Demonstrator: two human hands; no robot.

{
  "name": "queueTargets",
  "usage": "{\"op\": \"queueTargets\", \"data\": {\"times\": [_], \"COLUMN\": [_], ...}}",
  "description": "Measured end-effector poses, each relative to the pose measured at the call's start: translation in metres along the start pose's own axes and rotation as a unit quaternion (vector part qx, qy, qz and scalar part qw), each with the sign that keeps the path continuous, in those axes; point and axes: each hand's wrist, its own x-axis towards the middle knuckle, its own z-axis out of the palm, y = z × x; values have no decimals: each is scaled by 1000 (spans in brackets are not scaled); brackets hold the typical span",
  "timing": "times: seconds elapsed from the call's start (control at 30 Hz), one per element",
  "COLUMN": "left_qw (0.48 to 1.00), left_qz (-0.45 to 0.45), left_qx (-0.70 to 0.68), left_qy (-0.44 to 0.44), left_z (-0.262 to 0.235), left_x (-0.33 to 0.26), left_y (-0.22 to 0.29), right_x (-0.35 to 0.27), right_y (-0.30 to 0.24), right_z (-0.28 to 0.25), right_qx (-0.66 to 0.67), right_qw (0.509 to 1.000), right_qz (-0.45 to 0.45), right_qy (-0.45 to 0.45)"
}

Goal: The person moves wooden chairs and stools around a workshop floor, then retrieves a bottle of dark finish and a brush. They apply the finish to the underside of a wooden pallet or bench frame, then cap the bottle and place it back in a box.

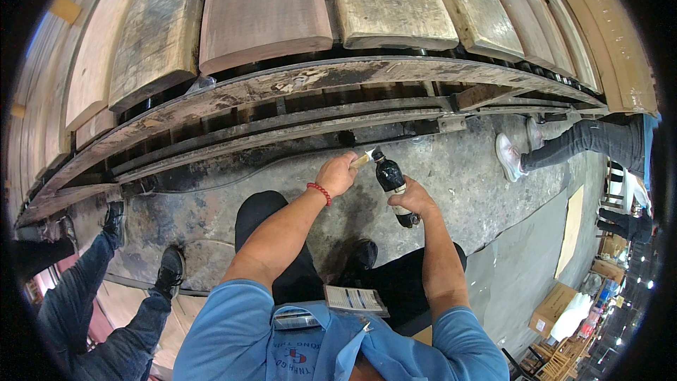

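My left hand (336, 176), with a red beaded bracelet at its wrist, is closed round the handle of a small paintbrush (364, 159). The brush has a pale wooden handle and a white band, and its dark tip is at the mouth of a dark bottle (389, 175). Whether the tip touches the rim or goes inside, I cannot tell. Fingers of my right hand (415, 198) wrap round the lower part of the bottle at its pale label. The bottle leans slightly, mouth away from me, and looks filled with something dark.
Ahead, wooden boards (266, 14) lie side by side on a low stained frame (296, 81). Another person's legs (592, 147) are at the right, and more legs (99, 289) at the left. Cardboard boxes (553, 309) stand at the lower right. The concrete floor (451, 169) is stained.
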Motion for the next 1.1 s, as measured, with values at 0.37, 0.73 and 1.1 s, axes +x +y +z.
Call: {"op": "queueTargets", "data": {"times": [0.37, 0.73, 1.1], "left_qw": [999, 997, 998], "left_qz": [29, -6, 9], "left_qx": [-7, -72, -42], "left_qy": [29, 23, 41], "left_z": [7, 5, 3], "left_x": [3, 3, 1], "left_y": [-9, -4, -10], "right_x": [-1, 5, -2], "right_y": [-2, 8, 2], "right_z": [0, 9, 11], "right_qx": [1, -9, 33], "right_qw": [1000, 997, 986], "right_qz": [19, -22, -48], "right_qy": [-5, 73, 157]}}
